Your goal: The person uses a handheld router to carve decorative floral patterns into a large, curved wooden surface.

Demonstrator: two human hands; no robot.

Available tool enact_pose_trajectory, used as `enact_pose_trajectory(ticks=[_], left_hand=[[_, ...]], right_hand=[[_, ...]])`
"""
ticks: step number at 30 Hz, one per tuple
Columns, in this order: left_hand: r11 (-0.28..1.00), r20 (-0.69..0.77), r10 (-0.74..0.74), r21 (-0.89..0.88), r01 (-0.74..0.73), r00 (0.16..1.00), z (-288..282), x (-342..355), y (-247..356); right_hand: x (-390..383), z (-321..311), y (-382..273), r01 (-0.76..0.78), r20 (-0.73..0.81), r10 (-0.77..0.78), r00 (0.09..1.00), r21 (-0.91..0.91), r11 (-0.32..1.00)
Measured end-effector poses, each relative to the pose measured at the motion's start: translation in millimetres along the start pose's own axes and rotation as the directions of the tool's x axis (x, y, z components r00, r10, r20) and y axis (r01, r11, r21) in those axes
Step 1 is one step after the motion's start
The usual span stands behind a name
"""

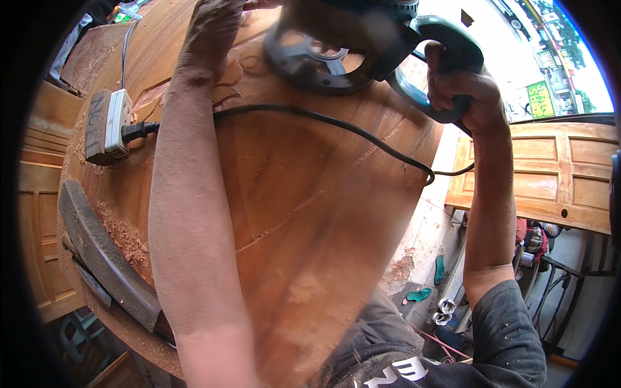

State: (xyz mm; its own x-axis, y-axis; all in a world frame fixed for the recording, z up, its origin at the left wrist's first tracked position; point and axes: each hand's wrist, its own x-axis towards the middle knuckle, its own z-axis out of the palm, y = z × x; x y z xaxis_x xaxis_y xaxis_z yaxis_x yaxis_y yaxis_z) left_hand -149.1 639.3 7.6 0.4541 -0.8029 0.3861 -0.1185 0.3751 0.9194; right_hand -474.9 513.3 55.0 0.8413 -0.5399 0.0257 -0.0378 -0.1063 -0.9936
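My right hand [467, 87] is wrapped round the dark, looped handle of a router [349, 32]. The router's round, open-spoked base rests on or just over the brown wooden slab [310, 187], near its far side; the tool's top is cut off by the frame. Left of the router, my left hand [217, 29] reaches to the upper edge over carved grooves in the wood. Most of its fingers lie out of frame, so its grip is hidden. A black power cord [310, 113] runs across the slab, passing under my left forearm to a plug in a white socket box [118, 119].
The socket box is fixed to a wooden block [97, 126]. Dark curved pieces [110, 258] lie along the slab's left edge beside sawdust [123, 236]. Panelled wooden doors [543, 165] stand to the right and left. Green slippers [419, 295] lie on the floor.
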Motion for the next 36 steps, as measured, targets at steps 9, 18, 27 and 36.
enact_pose_trajectory(ticks=[9, 18, 27, 36], left_hand=[[0.999, 0.011, 0.005, 0.053, -0.005, 1.000, 8.0, -2.7, 9.7], [1.000, -0.028, -0.017, -0.014, 0.017, 0.999, 7.6, 0.3, 3.8], [0.696, -0.271, -0.382, -0.713, 0.082, 0.884, -59.1, 22.8, -72.7], [0.990, -0.199, -0.026, -0.139, -0.002, 0.980, -26.1, -0.9, -26.3]], right_hand=[[-3.9, 0.7, -2.9, -0.063, -0.047, 0.062, 0.997, -0.032, 0.997], [-6.2, -3.5, -4.9, -0.035, 0.000, 0.035, 0.999, 0.012, 0.999], [2.9, 4.5, 0.5, -0.021, 0.067, 0.016, 0.998, 0.066, 0.998], [3.0, 15.5, -8.1, -0.037, 0.027, 0.035, 0.999, 0.090, 0.995]])
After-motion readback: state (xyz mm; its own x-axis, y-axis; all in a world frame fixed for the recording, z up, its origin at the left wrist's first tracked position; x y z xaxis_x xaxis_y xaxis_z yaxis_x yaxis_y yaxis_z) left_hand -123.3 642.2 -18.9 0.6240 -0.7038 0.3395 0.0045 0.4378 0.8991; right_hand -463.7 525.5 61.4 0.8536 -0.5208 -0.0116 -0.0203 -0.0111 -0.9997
